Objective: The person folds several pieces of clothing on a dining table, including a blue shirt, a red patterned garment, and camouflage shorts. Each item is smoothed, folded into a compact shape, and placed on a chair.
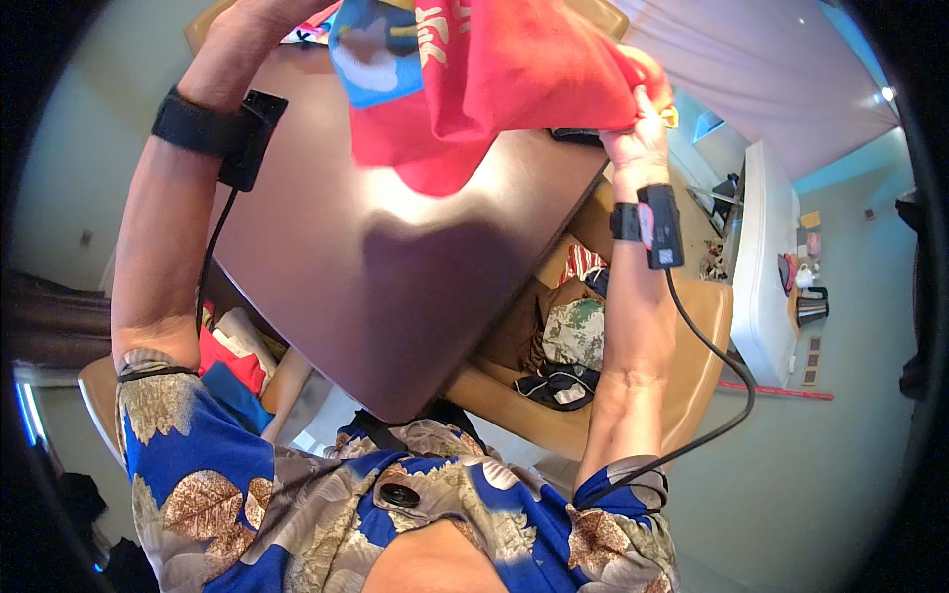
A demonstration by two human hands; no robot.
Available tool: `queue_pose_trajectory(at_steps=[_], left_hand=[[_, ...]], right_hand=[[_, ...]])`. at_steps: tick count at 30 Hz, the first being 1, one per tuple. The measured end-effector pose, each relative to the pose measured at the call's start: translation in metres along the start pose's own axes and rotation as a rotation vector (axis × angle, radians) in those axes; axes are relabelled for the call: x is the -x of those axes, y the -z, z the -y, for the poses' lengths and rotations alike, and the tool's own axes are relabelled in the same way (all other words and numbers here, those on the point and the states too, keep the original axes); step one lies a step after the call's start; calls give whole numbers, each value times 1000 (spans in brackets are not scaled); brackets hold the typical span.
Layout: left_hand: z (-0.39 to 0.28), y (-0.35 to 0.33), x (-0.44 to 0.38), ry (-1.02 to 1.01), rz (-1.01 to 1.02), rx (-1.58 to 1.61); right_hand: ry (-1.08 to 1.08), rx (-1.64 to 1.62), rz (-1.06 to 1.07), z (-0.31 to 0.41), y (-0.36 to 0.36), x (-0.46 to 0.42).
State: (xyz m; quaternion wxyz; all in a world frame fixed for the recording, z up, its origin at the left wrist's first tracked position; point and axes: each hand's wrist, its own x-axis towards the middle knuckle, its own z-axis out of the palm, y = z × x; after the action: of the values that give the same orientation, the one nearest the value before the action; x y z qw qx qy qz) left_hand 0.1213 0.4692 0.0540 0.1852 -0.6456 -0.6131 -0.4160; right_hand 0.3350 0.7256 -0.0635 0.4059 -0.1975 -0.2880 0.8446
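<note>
A red cloth garment (549, 81) with pale lettering hangs spread out above the dark brown table (326, 244), at the top of the view. A blue printed patch (378, 59) with a white shape shows at its left part. My right hand (643, 133) grips the garment's right edge, with a small yellow thing beside the fingers. The forearm of my left arm reaches up to the top edge, where the hand is cut off by the picture's rim. The garment's lower end hangs over the table and casts a shadow there.
Tan chairs (704, 326) stand around the table. On the right one lie folded clothes, among them a camouflage cloth (574, 333) and a black garment (560, 385). Red and blue clothes (230, 363) lie on the left chair. A dark object sits at the table's far right edge.
</note>
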Motion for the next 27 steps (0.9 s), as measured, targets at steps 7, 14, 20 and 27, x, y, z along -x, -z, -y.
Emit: queue_pose_trajectory(at_steps=[7,14,20,27], left_hand=[[-7,28,138,73,66,-186],[-26,7,344,830,384,-176],[-65,-15,384,1775,-54,507],[-74,-53,346,1683,76,521]], right_hand=[[-27,89,136,-66,27,98],[-469,115,-121,-176,145,196],[-583,229,-111,-156,134,205],[-439,409,-114,-157,129,178]])
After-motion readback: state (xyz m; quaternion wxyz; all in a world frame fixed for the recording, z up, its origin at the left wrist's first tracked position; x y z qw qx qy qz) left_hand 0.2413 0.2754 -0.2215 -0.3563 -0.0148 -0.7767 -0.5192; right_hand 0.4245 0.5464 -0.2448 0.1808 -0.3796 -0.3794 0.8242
